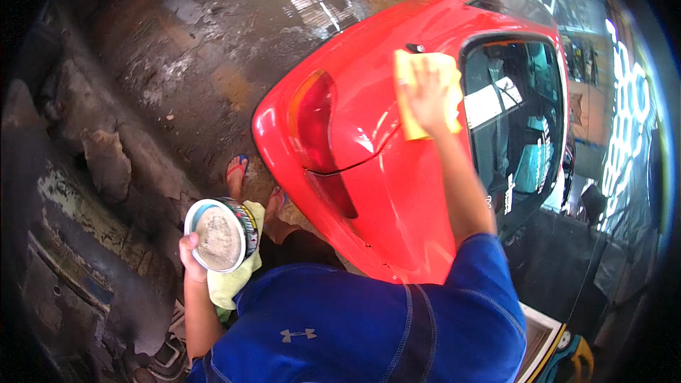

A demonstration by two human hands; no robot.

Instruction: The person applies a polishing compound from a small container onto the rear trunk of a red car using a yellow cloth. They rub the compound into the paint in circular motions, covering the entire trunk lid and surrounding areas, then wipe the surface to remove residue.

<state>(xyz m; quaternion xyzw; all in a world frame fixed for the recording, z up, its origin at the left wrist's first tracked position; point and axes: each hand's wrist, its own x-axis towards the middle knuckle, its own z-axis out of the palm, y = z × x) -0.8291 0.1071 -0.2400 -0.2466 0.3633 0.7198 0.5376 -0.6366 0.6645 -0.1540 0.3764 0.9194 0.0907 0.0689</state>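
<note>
My left hand [192, 259] grips an open round tub [250, 229] with a white rim, its thumb over the near edge. Beige paste [217, 239] with a rough, scooped surface fills much of the tub. A pale yellow-green cloth [231, 282] hangs beneath and behind it, partly hidden. My right hand [427, 97] lies flat, fingers spread, on a bright yellow cloth [408, 125]. It holds that cloth against the glossy red rear bodywork of a car [367, 90], beside the rear window [511, 117]. The tail light [314, 127] is to the left of the cloth.
A small dark fitting [415, 48] sits on the car just above the yellow cloth. Worn, stained concrete floor [186, 53] runs along the car, with wet patches. Dirty dark panels or parts [96, 223] are at the left. A white-edged frame [542, 340] stands at lower right.
</note>
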